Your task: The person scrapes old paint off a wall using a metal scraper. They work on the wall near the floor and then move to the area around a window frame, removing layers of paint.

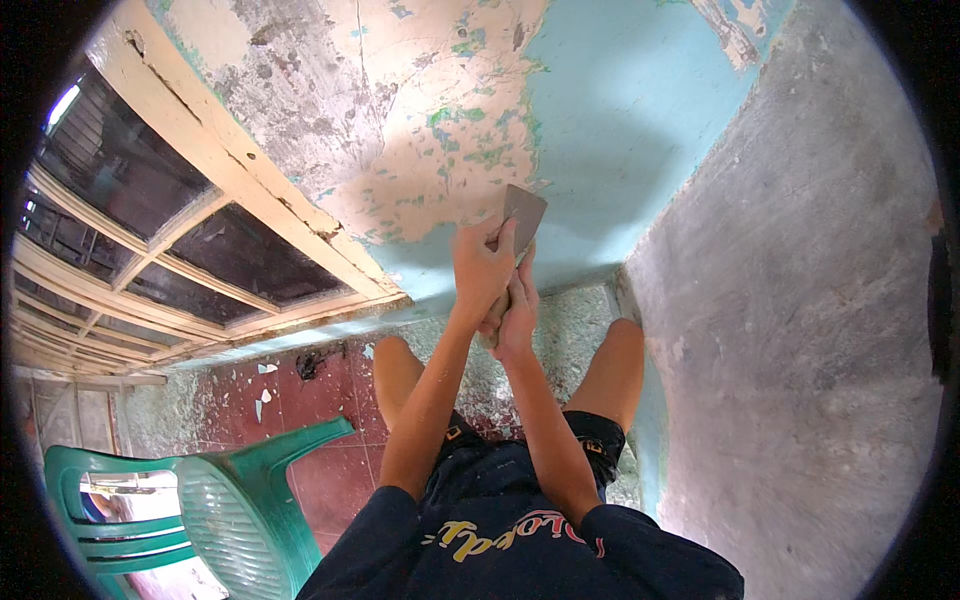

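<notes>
My left hand (pixel 482 264) grips a putty knife (pixel 523 215) near the base of its wide metal blade, with the thumb laid on the blade. Lower down, my right hand (pixel 517 311) is wrapped round the handle of the same tool. The blade's front edge lies at the painted wall (pixel 600 142), by the border between light blue paint and a bare, cream-coloured patch with green flecks. Whether the edge touches the wall is hard to tell. Part of the handle is hidden by the fingers.
A cream window frame (pixel 281 202) with glass panes stands at left. A bare grey wall (pixel 780 285) rises at right. Paint flakes (pixel 266 368) and a dark crumpled thing (pixel 307 365) lie on the red tiled floor (pixel 322 480). A green plastic chair (pixel 289 450) is at lower left.
</notes>
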`<state>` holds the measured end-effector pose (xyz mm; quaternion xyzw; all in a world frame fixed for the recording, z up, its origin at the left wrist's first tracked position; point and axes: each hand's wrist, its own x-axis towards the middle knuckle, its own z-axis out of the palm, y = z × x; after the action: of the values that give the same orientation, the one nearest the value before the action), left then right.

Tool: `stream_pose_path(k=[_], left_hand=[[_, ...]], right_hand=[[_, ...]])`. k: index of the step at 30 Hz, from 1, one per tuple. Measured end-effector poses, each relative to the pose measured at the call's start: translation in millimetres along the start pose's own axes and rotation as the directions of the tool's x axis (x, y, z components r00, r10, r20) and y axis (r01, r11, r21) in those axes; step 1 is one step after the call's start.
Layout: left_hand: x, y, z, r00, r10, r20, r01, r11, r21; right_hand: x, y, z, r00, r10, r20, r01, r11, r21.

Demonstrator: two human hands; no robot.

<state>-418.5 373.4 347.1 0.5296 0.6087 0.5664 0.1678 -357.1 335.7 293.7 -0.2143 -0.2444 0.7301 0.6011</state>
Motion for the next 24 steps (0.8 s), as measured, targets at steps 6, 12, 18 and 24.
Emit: stream_pose_path(k=[6,12,18,24], left_hand=[[0.2,-0.4,-2.5,1.0,0.014,-0.025,-0.012,0.998,0.068],[-9.3,10.5,6.9,0.998,-0.027,-0.051,0.022,0.995,-0.1],[-9.5,11.1,28.7,0.988,-0.152,-0.012,0.135,0.906,-0.401],[-17.1,0.8,53.0,0.976,-0.205,0.068,0.214,0.874,-0.436]], right_hand=[[-6.3,-3.0,-5.7,0.993,0.07,0.097,-0.076,0.996,0.053],[-7.1,-8.7,-16.3,0.998,0.03,0.055,-0.027,0.999,-0.044],[-16.4,-45.5,-33.2,0.983,0.062,0.174,-0.07,0.997,0.037],[-14.5,-67.2,-51.0,0.99,0.134,0.052,-0.123,0.977,-0.173]])
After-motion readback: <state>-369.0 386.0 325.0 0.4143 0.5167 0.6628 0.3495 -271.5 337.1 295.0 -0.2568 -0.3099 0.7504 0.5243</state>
